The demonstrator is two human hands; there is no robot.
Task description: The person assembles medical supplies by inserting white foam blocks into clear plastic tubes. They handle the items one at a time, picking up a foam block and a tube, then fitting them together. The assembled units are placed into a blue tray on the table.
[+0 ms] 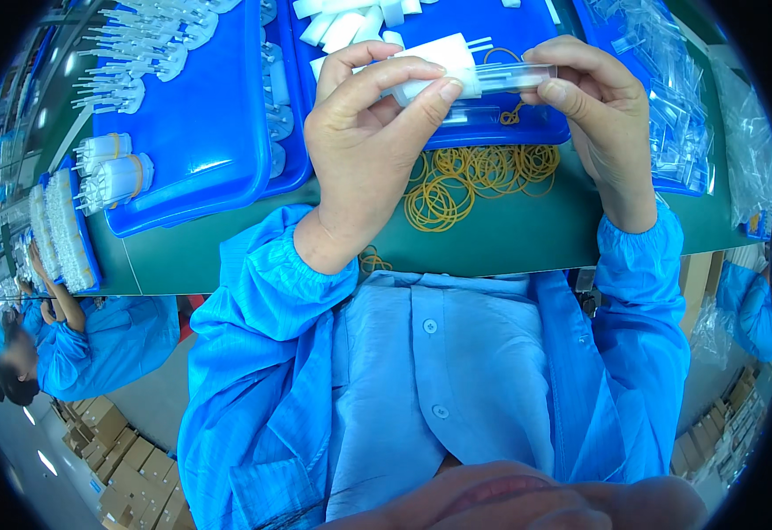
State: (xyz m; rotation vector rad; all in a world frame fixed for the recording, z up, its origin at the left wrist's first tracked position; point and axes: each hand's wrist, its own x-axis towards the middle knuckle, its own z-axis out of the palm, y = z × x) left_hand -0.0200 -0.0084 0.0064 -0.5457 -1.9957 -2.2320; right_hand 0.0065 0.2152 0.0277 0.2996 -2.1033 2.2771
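White plastic part (434,66): held up between both hands, above the green table, in front of the middle blue tray; thin white pins stick out of its upper right end.
Clear tube (514,76): it lies sideways, its left end meets the white part, its right end is in the right hand.
Left hand (364,141): fingers curled and pressed together around the white part, the thumb tip pushing on its lower side.
Right hand (593,110): thumb and forefinger pinch the right end of the clear tube, the other fingers are bent behind it.
Rubber bands (474,181): a loose yellow heap on the green table (527,234), just under the hands.
Middle blue tray (501,132): more white parts lie in it, behind the hands.
Left blue tray (200,124): rows of white pieces with thin pins, and two bundles with yellow bands at its left edge.
Clear bags (677,115): a pile on the right side, on another blue tray.
Sleeves (271,291): bright blue, with elastic cuffs at both wrists.
Another person (76,344): in blue as well, at the far left edge.
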